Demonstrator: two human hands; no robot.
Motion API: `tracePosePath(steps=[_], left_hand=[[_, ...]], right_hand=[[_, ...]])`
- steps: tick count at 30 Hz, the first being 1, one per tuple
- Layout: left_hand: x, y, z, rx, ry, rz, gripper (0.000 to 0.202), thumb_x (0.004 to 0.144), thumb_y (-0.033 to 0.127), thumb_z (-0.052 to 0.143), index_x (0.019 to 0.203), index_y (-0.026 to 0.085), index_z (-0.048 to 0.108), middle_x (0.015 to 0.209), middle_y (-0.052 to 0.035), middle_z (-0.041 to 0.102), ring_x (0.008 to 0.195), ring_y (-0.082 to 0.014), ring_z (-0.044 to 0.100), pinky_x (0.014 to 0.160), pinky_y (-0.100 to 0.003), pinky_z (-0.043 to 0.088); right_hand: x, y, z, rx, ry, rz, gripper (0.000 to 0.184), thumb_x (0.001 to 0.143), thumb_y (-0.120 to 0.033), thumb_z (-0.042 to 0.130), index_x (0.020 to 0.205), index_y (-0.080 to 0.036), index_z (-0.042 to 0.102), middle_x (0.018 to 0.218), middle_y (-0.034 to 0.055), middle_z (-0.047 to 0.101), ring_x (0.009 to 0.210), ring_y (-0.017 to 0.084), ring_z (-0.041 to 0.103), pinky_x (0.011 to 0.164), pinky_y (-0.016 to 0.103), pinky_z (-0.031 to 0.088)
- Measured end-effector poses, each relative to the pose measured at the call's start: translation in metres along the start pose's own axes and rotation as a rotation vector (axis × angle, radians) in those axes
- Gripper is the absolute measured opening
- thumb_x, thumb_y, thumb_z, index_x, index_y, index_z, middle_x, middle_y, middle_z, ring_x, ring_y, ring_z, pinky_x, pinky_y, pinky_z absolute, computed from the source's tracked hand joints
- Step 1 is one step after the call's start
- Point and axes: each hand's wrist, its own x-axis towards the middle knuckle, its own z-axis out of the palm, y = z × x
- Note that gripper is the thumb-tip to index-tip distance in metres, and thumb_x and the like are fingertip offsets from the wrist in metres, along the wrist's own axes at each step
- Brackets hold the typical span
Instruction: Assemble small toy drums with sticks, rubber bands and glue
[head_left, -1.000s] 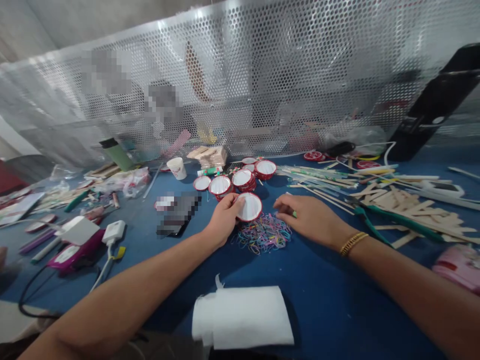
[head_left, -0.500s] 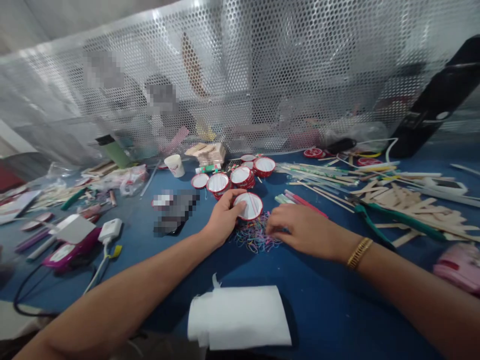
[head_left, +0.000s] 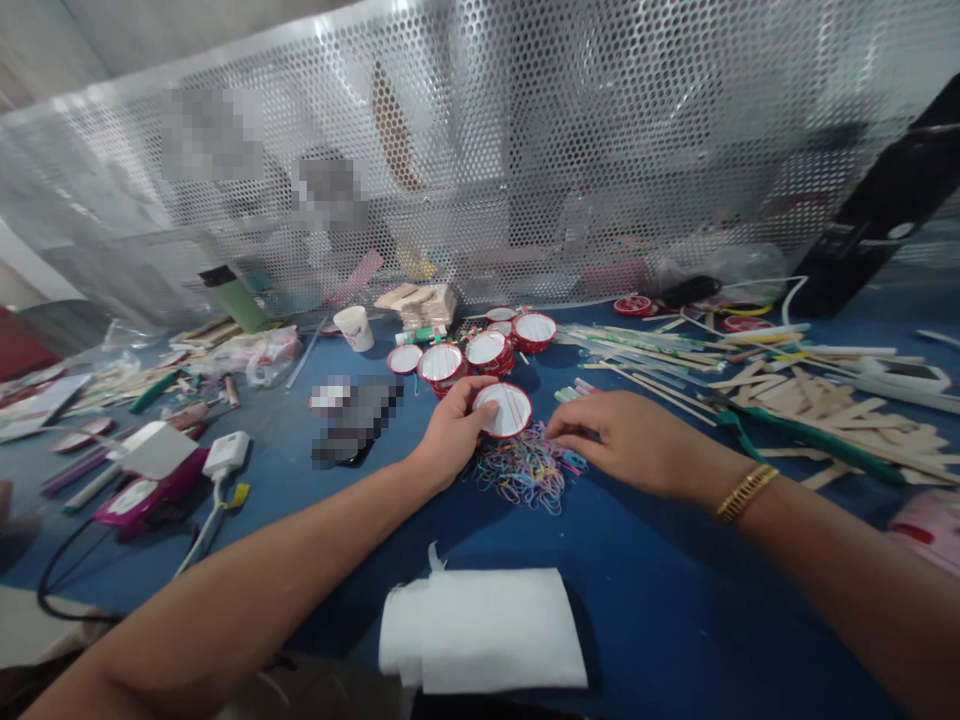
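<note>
My left hand (head_left: pixel 454 430) grips a shallow round white disc with a red rim (head_left: pixel 504 411), thumb on its face, fingers around its far edge. Thin lines, perhaps bands or folds, cross the white face. Just below it lies a loose pile of coloured rubber bands (head_left: pixel 525 470). At the pile's right side is my right hand (head_left: pixel 619 440), thumb and forefinger close together; whether a band is between them I cannot make out. Behind the held disc stand stacks of similar red-rimmed discs (head_left: pixel 487 350). Coloured sticks (head_left: pixel 574 390) lie partly hidden behind my right hand.
A white cloth roll (head_left: pixel 487 635) lies in front. To the left are a phone (head_left: pixel 360 420), a paper cup (head_left: pixel 355 330) and a white charger (head_left: pixel 225 455). At right lie wooden sticks (head_left: pixel 840 420) and green-handled pliers (head_left: pixel 832 440). A perforated metal screen (head_left: pixel 540 150) rises behind.
My right hand has drawn slightly right and away from the disc, uncovering more of the rubber bands. My left hand keeps its hold on the disc. The view has shifted slightly.
</note>
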Motion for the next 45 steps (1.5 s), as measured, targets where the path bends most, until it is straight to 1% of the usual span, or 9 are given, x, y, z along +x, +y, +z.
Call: tracePosePath(steps=[7, 13, 19, 23, 26, 32, 37, 41, 45], left_hand=[[0.0, 0.001, -0.001, -0.009, 0.013, 0.02, 0.027, 0.082, 0.018, 0.061, 0.109, 0.019, 0.061, 0.086, -0.0008, 0.064, 0.071, -0.0123, 0.053, 0.065, -0.022, 0.042], [0.0, -0.001, 0.0, 0.009, -0.009, 0.052, 0.028, 0.083, 0.016, 0.06, 0.11, 0.018, 0.059, 0.092, -0.0016, 0.065, 0.073, -0.0124, 0.055, 0.065, -0.023, 0.044], [0.0, -0.001, 0.0, 0.007, 0.037, 0.065, 0.032, 0.08, 0.015, 0.061, 0.11, 0.019, 0.053, 0.084, 0.0013, 0.06, 0.063, -0.0097, 0.049, 0.058, -0.021, 0.039], [0.001, -0.004, -0.002, 0.06, 0.047, 0.133, 0.015, 0.076, 0.013, 0.061, 0.089, 0.019, 0.056, 0.074, 0.0036, 0.055, 0.062, -0.0094, 0.044, 0.059, -0.021, 0.038], [0.002, -0.007, -0.003, 0.127, 0.043, 0.166, 0.012, 0.071, 0.007, 0.056, 0.074, 0.017, 0.06, 0.072, 0.0014, 0.055, 0.066, -0.0113, 0.047, 0.063, -0.022, 0.039], [0.003, -0.007, -0.005, 0.178, 0.049, 0.175, 0.019, 0.071, 0.007, 0.056, 0.077, 0.018, 0.071, 0.08, -0.0027, 0.06, 0.082, -0.017, 0.054, 0.071, -0.026, 0.045], [0.002, -0.005, -0.006, 0.195, 0.048, 0.197, 0.026, 0.075, 0.006, 0.052, 0.075, 0.019, 0.074, 0.095, -0.005, 0.059, 0.09, -0.0182, 0.056, 0.08, -0.03, 0.048], [-0.001, -0.002, -0.005, 0.222, 0.022, 0.248, 0.03, 0.074, 0.002, 0.052, 0.076, 0.02, 0.076, 0.1, -0.0049, 0.058, 0.099, -0.0203, 0.057, 0.088, -0.033, 0.048], [-0.003, -0.001, -0.004, 0.258, 0.007, 0.282, 0.032, 0.075, 0.001, 0.051, 0.079, 0.02, 0.077, 0.1, -0.0045, 0.058, 0.101, -0.0204, 0.057, 0.093, -0.034, 0.047]], right_hand=[[0.001, -0.008, 0.001, -0.136, 0.057, -0.131, 0.011, 0.089, -0.028, 0.061, 0.089, -0.024, 0.072, 0.092, 0.0037, 0.07, 0.093, 0.021, 0.06, 0.092, 0.04, 0.04], [0.001, -0.025, 0.011, -0.104, 0.047, -0.146, 0.013, 0.09, -0.025, 0.059, 0.086, -0.021, 0.07, 0.089, 0.0055, 0.066, 0.089, 0.021, 0.056, 0.083, 0.037, 0.042], [0.001, -0.02, 0.012, 0.013, 0.125, -0.089, 0.01, 0.085, -0.018, 0.056, 0.085, -0.021, 0.066, 0.091, 0.0037, 0.068, 0.091, 0.02, 0.058, 0.087, 0.037, 0.044], [0.002, -0.021, 0.007, 0.152, 0.176, 0.053, 0.006, 0.081, -0.019, 0.055, 0.08, -0.022, 0.061, 0.081, 0.0008, 0.069, 0.076, 0.015, 0.061, 0.075, 0.03, 0.047], [0.002, -0.024, 0.005, 0.252, 0.171, 0.126, 0.005, 0.079, -0.019, 0.055, 0.079, -0.022, 0.06, 0.075, -0.0011, 0.069, 0.067, 0.013, 0.061, 0.063, 0.026, 0.046], [0.002, -0.02, 0.005, 0.224, 0.138, 0.085, 0.017, 0.081, -0.019, 0.057, 0.09, -0.024, 0.07, 0.084, -0.0006, 0.075, 0.076, 0.015, 0.068, 0.071, 0.028, 0.051], [0.002, -0.018, 0.005, 0.256, 0.165, 0.126, 0.026, 0.081, -0.018, 0.057, 0.104, -0.023, 0.069, 0.086, 0.0, 0.075, 0.077, 0.014, 0.068, 0.072, 0.027, 0.051], [0.002, -0.018, 0.004, 0.161, 0.15, 0.111, 0.015, 0.084, -0.022, 0.06, 0.092, -0.025, 0.072, 0.084, -0.001, 0.074, 0.077, 0.015, 0.066, 0.07, 0.029, 0.048], [0.003, -0.018, 0.004, 0.185, 0.17, 0.059, 0.016, 0.087, -0.022, 0.058, 0.087, -0.027, 0.073, 0.087, -0.0014, 0.075, 0.08, 0.015, 0.067, 0.083, 0.032, 0.049]])
